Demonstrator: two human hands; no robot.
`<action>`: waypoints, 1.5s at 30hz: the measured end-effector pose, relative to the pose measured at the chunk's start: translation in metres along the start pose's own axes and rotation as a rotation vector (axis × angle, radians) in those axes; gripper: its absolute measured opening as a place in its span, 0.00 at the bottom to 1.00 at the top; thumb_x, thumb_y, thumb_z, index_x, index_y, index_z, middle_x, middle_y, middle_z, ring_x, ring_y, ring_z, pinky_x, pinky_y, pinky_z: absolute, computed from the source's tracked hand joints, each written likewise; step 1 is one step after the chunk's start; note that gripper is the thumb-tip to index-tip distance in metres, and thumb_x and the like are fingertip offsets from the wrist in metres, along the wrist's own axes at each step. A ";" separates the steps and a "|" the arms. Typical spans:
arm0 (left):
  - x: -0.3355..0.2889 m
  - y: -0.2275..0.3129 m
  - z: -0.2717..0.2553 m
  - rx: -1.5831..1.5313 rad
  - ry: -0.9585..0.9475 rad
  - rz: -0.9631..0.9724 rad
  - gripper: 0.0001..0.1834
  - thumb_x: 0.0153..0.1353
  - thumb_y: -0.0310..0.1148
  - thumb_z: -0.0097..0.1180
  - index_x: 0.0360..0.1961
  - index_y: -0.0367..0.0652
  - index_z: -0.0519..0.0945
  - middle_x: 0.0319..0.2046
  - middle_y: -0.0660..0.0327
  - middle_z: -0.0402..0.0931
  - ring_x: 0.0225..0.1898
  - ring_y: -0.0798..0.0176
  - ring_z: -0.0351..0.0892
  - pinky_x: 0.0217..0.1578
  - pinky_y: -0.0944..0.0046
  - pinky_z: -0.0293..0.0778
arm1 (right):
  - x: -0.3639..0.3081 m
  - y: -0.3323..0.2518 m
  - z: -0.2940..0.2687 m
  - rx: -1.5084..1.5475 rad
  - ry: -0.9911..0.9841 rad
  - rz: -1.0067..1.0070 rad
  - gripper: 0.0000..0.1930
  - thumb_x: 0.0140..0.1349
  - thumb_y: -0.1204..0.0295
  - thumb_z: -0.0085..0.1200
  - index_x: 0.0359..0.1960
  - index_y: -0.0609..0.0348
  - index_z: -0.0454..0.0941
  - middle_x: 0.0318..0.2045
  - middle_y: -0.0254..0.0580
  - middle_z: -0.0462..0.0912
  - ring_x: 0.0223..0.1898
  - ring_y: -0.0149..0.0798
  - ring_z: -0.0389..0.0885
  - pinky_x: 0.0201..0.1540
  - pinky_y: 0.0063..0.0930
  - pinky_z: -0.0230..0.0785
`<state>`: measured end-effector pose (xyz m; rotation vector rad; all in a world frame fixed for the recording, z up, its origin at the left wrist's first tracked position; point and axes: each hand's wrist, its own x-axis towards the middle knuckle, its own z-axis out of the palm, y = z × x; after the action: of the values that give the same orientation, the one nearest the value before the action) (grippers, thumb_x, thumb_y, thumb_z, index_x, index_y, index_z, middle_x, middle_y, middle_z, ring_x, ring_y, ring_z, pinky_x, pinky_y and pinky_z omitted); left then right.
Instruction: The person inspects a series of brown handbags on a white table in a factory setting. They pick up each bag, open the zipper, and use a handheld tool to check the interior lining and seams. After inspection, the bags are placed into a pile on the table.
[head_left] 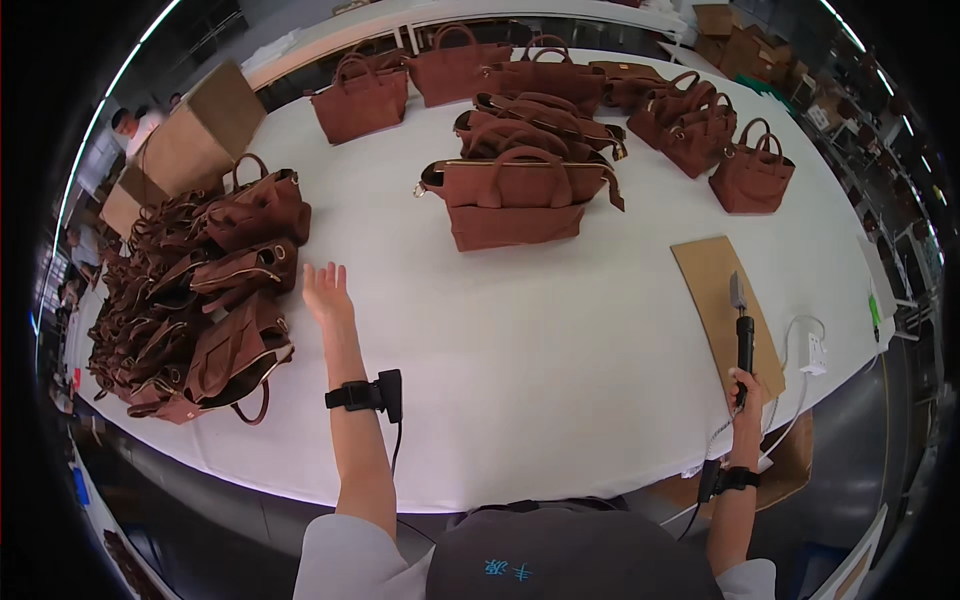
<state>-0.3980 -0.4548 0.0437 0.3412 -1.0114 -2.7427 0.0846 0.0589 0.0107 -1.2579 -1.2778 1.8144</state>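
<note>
My left hand [326, 291] reaches over the white table with its fingers stretched out and nothing in it. It is nearest to the brown handbags [246, 268] heaped on the left, apart from them. My right hand [744, 388] is closed round the black handle of a corded heating tool with a flat metal tip [738, 290]. This tool points away from me above a flat piece of brown cardboard [705, 262]. Ahead in the middle stands a brown handbag [515, 218] with its handles up, several more close behind it.
Brown handbags [360, 105] line the table's far edge, and one small handbag [752, 180] stands at the far right. A white power strip [815, 353] with cables lies at the right edge. Cardboard boxes [200, 130] rise at the back left. People are in the left background.
</note>
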 end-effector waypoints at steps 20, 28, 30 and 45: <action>-0.127 0.145 -0.212 0.489 0.928 0.169 0.32 0.53 0.37 0.61 0.53 0.36 0.58 0.51 0.49 0.59 0.46 0.61 0.65 0.40 0.62 0.68 | 0.049 0.029 -0.051 -0.017 -0.037 0.109 0.05 0.57 0.69 0.55 0.30 0.51 0.72 0.22 0.30 0.77 0.15 0.23 0.69 0.11 0.14 0.61; -0.049 0.198 -0.229 0.226 0.661 0.258 0.07 0.47 0.22 0.59 0.28 0.35 0.74 0.22 0.60 0.71 0.19 0.67 0.66 0.16 0.70 0.53 | 0.049 0.033 -0.045 -0.081 0.053 0.051 0.07 0.56 0.65 0.55 0.25 0.51 0.73 0.11 0.28 0.68 0.09 0.23 0.64 0.08 0.14 0.57; -0.040 0.238 -0.179 0.326 0.529 0.400 0.08 0.47 0.22 0.59 0.30 0.35 0.74 0.23 0.60 0.72 0.17 0.69 0.65 0.15 0.72 0.52 | 0.058 0.039 -0.049 -0.027 0.104 -0.018 0.08 0.56 0.64 0.56 0.25 0.51 0.73 0.11 0.28 0.68 0.09 0.23 0.63 0.08 0.14 0.55; 0.186 0.234 -0.024 0.343 0.416 0.278 0.08 0.54 0.29 0.61 0.29 0.40 0.74 0.25 0.62 0.69 0.17 0.68 0.62 0.14 0.69 0.59 | 0.038 0.032 -0.030 -0.239 0.166 -0.041 0.08 0.57 0.64 0.55 0.24 0.49 0.73 0.11 0.28 0.68 0.08 0.24 0.62 0.08 0.15 0.53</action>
<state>-0.5441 -0.6925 0.1525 0.7270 -1.2876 -2.1269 0.0990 0.0907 -0.0361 -1.4643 -1.4460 1.5275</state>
